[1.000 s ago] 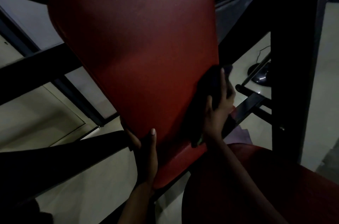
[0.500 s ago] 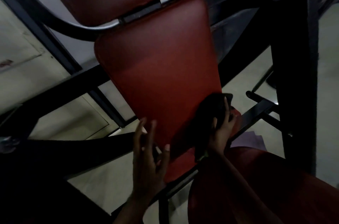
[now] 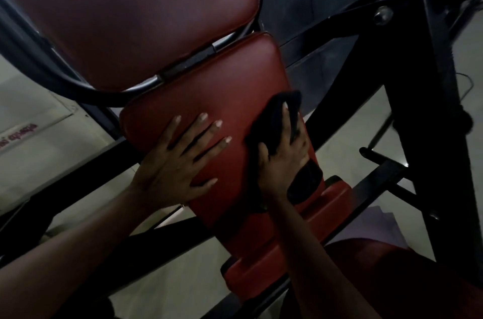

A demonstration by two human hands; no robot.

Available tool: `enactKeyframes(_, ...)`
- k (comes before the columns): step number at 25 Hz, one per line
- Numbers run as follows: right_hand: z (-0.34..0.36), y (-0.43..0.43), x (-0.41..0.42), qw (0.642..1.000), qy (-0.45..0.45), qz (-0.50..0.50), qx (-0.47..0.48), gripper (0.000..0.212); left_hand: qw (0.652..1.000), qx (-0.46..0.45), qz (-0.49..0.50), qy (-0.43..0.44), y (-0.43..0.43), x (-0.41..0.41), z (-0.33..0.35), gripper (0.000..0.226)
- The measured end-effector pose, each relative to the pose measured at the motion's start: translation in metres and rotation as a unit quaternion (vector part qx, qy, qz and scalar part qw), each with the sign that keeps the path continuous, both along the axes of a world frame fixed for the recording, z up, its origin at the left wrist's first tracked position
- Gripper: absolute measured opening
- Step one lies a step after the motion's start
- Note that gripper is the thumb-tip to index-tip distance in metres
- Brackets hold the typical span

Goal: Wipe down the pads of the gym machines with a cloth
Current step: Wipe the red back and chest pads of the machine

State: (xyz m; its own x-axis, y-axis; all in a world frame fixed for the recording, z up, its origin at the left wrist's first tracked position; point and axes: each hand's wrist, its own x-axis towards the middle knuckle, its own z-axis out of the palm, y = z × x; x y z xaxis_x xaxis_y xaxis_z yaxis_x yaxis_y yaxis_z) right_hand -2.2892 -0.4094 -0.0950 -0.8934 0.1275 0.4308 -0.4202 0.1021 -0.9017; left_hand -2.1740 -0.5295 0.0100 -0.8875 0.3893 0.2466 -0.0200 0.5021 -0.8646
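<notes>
Cloth (image 3: 273, 122) gripped under right hand (image 3: 283, 161), against red pad (image 3: 235, 83), left hand (image 3: 177, 164) flat alongside

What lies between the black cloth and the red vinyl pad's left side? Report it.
The left hand lies flat on the red vinyl pad, just left of the black cloth the right hand grips.

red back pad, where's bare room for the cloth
Bare: top band of the red vinyl back pad, between the curved metal tube and the fingertips; also below the wrists. Crowded middle: left hand flat, right hand holding the black cloth.
</notes>
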Motion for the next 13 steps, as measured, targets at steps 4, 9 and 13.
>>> enactKeyframes(4,-0.024,-0.002,-0.004,0.994,-0.043,-0.074,-0.065,0.080,1.000,-0.003,-0.024,0.013,0.001,-0.001,0.000,0.070)
enactKeyframes(9,-0.062,0.002,-0.003,0.976,-0.141,-0.129,-0.100,0.070,0.999,-0.014,-0.034,0.022,-0.001,-0.001,-0.002,0.072)
enactKeyframes(13,-0.092,0.012,0.006,0.955,-0.241,-0.131,-0.114,0.089,0.999,-0.009,-0.044,0.028,-0.001,-0.003,-0.002,0.072)
